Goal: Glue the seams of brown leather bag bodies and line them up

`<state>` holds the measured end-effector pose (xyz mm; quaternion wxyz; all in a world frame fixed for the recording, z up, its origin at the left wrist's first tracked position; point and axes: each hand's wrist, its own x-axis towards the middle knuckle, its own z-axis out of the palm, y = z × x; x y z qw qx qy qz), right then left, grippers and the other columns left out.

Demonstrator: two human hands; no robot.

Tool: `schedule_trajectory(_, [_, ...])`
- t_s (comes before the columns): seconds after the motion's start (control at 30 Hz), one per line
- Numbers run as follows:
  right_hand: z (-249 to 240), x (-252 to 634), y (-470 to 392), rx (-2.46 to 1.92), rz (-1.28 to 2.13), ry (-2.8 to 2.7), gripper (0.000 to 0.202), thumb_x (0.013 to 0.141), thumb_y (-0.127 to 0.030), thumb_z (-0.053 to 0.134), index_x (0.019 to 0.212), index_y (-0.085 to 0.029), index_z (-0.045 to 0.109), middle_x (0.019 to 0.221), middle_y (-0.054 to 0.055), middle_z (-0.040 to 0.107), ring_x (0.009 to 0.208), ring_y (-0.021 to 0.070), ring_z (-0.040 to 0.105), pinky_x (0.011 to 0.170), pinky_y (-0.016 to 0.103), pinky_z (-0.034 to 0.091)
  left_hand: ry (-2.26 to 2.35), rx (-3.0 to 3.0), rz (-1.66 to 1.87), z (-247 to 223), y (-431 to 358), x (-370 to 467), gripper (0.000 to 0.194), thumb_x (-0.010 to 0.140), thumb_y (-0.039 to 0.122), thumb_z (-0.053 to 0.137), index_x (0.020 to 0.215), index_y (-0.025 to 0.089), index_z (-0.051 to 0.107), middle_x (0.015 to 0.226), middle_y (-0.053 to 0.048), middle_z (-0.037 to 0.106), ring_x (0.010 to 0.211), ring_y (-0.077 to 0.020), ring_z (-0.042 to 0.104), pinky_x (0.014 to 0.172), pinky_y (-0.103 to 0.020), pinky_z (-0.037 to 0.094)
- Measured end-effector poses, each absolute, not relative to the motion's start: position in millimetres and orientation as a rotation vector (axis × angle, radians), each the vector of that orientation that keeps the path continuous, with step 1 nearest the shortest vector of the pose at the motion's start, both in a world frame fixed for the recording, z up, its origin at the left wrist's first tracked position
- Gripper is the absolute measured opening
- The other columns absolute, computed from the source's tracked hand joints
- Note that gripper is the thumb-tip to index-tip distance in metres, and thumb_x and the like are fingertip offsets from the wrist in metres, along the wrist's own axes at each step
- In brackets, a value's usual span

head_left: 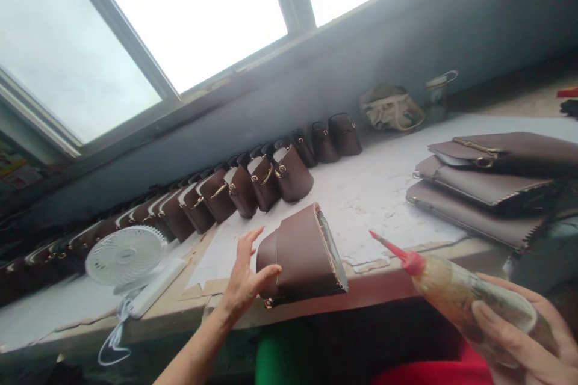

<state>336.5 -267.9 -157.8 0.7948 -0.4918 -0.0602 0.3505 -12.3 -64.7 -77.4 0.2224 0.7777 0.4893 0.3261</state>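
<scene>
A brown leather bag (300, 252) lies on its side at the table's front edge, its stitched, open-looking end facing right. My left hand (248, 280) is at its left end, fingers spread and thumb over the leather; whether the thumb presses on it, I cannot tell. At the lower right my right hand (519, 331) is wrapped round a smeared, translucent glue bottle (456, 289). Its red nozzle (392, 246) points up and left, to the right of the bag and apart from it.
Several finished-looking brown bags (292, 174) stand in rows along the wall. Flat brown bag pieces (483, 183) are stacked at right. A white fan (126, 255) with a cable sits at left. A cloth bundle (392, 109) and a lidded jar (436, 99) stand at the back.
</scene>
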Motion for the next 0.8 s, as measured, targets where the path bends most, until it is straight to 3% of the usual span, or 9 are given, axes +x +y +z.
schedule_trajectory(0.1, [-162.1,336.2,-259.5,-0.967,0.775,-0.148,0.039,0.072,-0.042,0.098,0.106,-0.038,0.080,0.103,0.000,0.082,0.082,0.0217,0.082,0.074,0.018,0.066,1.170,2.208,0.441,-53.0,-4.1,2.8,0.128,0.060,0.089,0.085,0.164,0.027,0.042,0.172,-0.022,0.037,0.160,-0.0454,0.038,0.126,-0.066,0.038])
schedule_trajectory(0.2, [-168.7,333.5,-255.9,-0.918,0.753,-0.141,0.047,0.066,-0.041,0.100,0.106,-0.032,0.078,0.095,0.000,0.085,0.074,0.0217,0.082,0.066,0.020,0.067,1.087,2.223,0.203,-41.9,40.6,21.4,0.151,0.031,0.075,0.102,0.162,0.024,0.047,0.164,-0.024,0.050,0.153,-0.0497,0.047,0.124,-0.068,0.041])
schedule_trajectory(0.27, [-170.4,331.5,-254.9,-0.916,0.733,-0.128,0.047,0.065,-0.042,0.101,0.102,-0.029,0.077,0.090,0.001,0.084,0.070,0.0214,0.081,0.063,0.021,0.067,1.065,2.230,0.084,-42.8,57.7,32.9,0.155,0.025,0.066,0.106,0.163,0.023,0.048,0.160,-0.024,0.056,0.151,-0.0503,0.050,0.126,-0.069,0.037])
schedule_trajectory(0.43, [-171.8,333.2,-254.1,-0.963,0.755,-0.099,0.057,0.060,-0.044,0.104,0.105,-0.027,0.075,0.092,0.004,0.083,0.069,0.0207,0.079,0.061,0.021,0.067,1.063,2.244,-0.022,-59.6,72.5,48.1,0.155,0.023,0.053,0.110,0.162,0.023,0.047,0.173,-0.023,0.039,0.162,-0.0512,0.031,0.136,-0.065,0.018])
schedule_trajectory(0.47, [-172.7,334.3,-254.3,-0.973,0.767,-0.078,0.060,0.058,-0.044,0.105,0.107,-0.027,0.075,0.095,0.004,0.083,0.070,0.0197,0.079,0.062,0.019,0.066,1.060,2.230,-0.020,-63.4,73.9,48.7,0.153,0.024,0.052,0.110,0.161,0.023,0.048,0.171,-0.022,0.041,0.161,-0.0505,0.032,0.136,-0.063,0.021])
schedule_trajectory(0.53, [-174.7,336.3,-254.8,-0.975,0.796,-0.041,0.065,0.056,-0.043,0.106,0.110,-0.028,0.074,0.099,0.003,0.082,0.074,0.0183,0.078,0.064,0.017,0.064,1.046,2.172,-0.017,-71.1,76.0,48.9,0.141,0.029,0.058,0.109,0.155,0.024,0.053,0.160,-0.018,0.054,0.150,-0.0464,0.049,0.129,-0.059,0.037])
schedule_trajectory(0.63, [-175.8,336.8,-255.1,-0.952,0.830,-0.010,0.066,0.055,-0.042,0.107,0.111,-0.030,0.073,0.100,0.001,0.080,0.077,0.0175,0.077,0.068,0.017,0.064,1.017,2.051,0.003,-82.3,75.5,49.0,0.113,0.044,0.073,0.101,0.138,0.023,0.062,0.125,-0.009,0.073,0.115,-0.0355,0.071,0.102,-0.048,0.059])
schedule_trajectory(0.7, [-174.4,335.8,-255.1,-0.951,0.829,0.001,0.066,0.056,-0.043,0.107,0.111,-0.031,0.073,0.099,0.000,0.079,0.075,0.0164,0.076,0.067,0.017,0.064,1.001,1.984,0.035,-87.8,71.8,49.6,0.102,0.050,0.081,0.094,0.128,0.020,0.067,0.108,-0.007,0.076,0.099,-0.0317,0.073,0.089,-0.043,0.062])
schedule_trajectory(0.8, [-170.7,334.3,-255.6,-0.958,0.810,-0.013,0.064,0.057,-0.043,0.106,0.110,-0.030,0.073,0.098,0.000,0.079,0.072,0.0150,0.073,0.064,0.016,0.063,0.979,1.937,0.116,-87.1,63.5,49.1,0.099,0.051,0.088,0.089,0.116,0.017,0.070,0.099,-0.008,0.077,0.091,-0.0304,0.073,0.081,-0.040,0.061])
